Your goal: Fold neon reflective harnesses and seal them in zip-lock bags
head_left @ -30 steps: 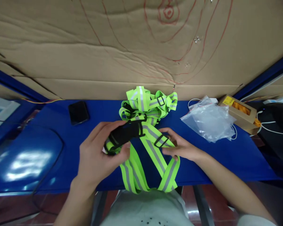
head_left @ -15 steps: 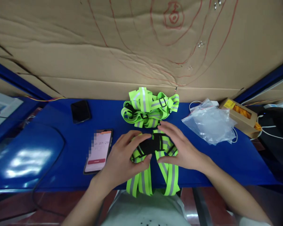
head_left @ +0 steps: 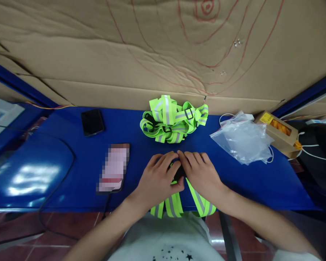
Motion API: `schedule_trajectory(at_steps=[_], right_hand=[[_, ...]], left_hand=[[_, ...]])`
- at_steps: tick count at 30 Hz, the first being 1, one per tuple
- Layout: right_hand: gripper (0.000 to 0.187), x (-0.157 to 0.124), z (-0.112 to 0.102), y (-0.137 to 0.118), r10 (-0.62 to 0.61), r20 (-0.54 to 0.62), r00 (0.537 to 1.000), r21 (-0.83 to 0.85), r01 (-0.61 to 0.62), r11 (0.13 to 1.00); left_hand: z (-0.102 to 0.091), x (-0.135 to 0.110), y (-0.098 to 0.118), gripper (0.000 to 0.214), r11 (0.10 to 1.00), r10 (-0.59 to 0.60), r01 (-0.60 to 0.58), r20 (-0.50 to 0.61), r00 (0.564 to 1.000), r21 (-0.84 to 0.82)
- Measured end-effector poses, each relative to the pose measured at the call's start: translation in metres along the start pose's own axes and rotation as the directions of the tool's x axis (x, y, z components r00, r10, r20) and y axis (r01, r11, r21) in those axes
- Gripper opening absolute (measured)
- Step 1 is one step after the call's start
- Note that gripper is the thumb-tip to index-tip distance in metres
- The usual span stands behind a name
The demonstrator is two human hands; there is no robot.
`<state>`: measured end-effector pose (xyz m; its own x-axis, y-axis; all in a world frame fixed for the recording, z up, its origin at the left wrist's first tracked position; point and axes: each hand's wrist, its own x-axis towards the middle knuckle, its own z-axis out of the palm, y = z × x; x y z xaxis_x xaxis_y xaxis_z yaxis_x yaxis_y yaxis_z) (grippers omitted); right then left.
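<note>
My left hand [head_left: 157, 179] and right hand [head_left: 203, 177] clamp the limp, light reflective vest [head_left: 176, 204] by its firmer black band [head_left: 179, 173] on the desk [head_left: 260, 177].

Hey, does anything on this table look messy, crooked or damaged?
Nothing damaged or spilled. The reflective strap held by the left hand and right hand dangles off the table edge; the strap pile behind is tangled.

Neon-yellow reflective strap [head_left: 176, 204] (grey stripes, black mid part) flat on table edge, ends hanging off.
</note>
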<state>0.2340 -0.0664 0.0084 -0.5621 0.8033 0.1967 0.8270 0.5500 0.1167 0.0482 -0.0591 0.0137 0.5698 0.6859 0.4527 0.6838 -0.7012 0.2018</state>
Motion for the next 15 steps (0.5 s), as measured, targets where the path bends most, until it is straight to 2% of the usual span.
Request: schedule_trajectory(at_steps=[2,4,6,7,9,10,11,12,13,14,15], right_hand=[[0.052,0.001,0.006,0.003,0.008,0.03,1.0,0.014,-0.009,1.0],[0.054,0.001,0.009,0.012,0.034,0.049,0.998,0.07,-0.037,0.997],[0.057,-0.002,0.006,0.028,0.092,0.048,0.995,0.221,-0.1,0.97],[0.057,-0.006,0.001,0.038,0.135,0.04,0.99,0.333,-0.14,0.932],[0.052,-0.015,-0.014,0.062,0.266,0.029,0.964,0.587,-0.232,0.776],[0.047,-0.022,-0.024,0.076,0.359,0.036,0.933,0.698,-0.28,0.659],[0.044,-0.029,-0.036,0.091,0.464,0.071,0.883,0.792,-0.333,0.511],[0.046,-0.037,-0.047,0.106,0.563,0.12,0.818,0.859,-0.37,0.355],[0.05,-0.047,-0.059,0.122,0.686,0.123,0.718,0.904,-0.367,0.222],[0.055,-0.056,-0.07,0.138,0.772,0.101,0.627,0.925,-0.346,0.159],[0.057,-0.066,-0.079,0.154,0.821,0.035,0.57,0.916,-0.348,0.202]], left_hand=[[0.002,-0.002,-0.001,0.021,0.999,-0.039,0.04,0.046,0.998,-0.011],[0.002,-0.005,-0.006,0.026,0.993,-0.098,0.104,0.115,0.989,-0.048],[-0.004,-0.01,-0.014,0.034,0.981,-0.142,0.161,0.168,0.976,-0.105],[-0.009,-0.011,-0.02,0.033,0.971,-0.158,0.185,0.178,0.971,-0.149],[-0.025,-0.013,-0.033,0.027,0.932,-0.215,0.25,0.158,0.964,-0.261],[-0.035,-0.013,-0.04,0.025,0.897,-0.263,0.297,0.144,0.954,-0.327],[-0.046,-0.012,-0.046,0.028,0.846,-0.342,0.37,0.141,0.929,-0.383],[-0.058,-0.011,-0.052,0.033,0.775,-0.456,0.464,0.13,0.881,-0.428],[-0.07,-0.011,-0.058,0.04,0.673,-0.578,0.56,0.129,0.806,-0.482],[-0.083,-0.011,-0.064,0.049,0.575,-0.67,0.61,0.115,0.734,-0.545],[-0.094,-0.012,-0.07,0.058,0.526,-0.719,0.617,0.082,0.69,-0.584]])
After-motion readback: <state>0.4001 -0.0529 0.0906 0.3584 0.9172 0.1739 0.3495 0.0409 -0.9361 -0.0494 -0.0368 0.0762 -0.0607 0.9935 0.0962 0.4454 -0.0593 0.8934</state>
